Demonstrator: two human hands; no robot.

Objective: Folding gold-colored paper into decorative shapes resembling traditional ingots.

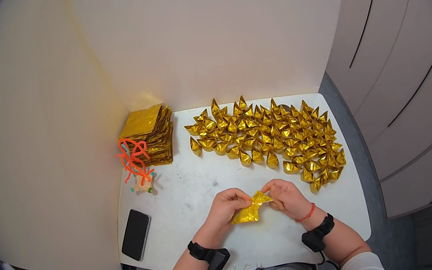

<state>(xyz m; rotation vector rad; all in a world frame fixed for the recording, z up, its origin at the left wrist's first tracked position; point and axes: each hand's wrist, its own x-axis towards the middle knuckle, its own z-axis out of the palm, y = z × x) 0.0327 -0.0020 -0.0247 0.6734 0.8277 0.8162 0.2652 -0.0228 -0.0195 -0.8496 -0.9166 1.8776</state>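
Observation:
Near the table's front edge, both my hands hold one piece of gold foil paper [247, 215], partly folded, with a pointed flap at its upper right. My left hand [228, 207] pinches it along the upper left side, fingers pressed together. At the right, my right hand [287, 198] grips the pointed flap between thumb and fingers. Beyond my hands spreads a large group of folded gold paper ingots [260, 131], standing close together with their tips up. A tall stack of flat gold foil sheets [142, 122] lies at the far left.
A tangle of orange pipe cleaners [133, 157] leans against the stack, beside a small beige trinket [144, 186]. A black phone [136, 234] lies on the white table [179, 190] at the left. Walls rise behind and left; grey cabinets [397, 41] stand at the right.

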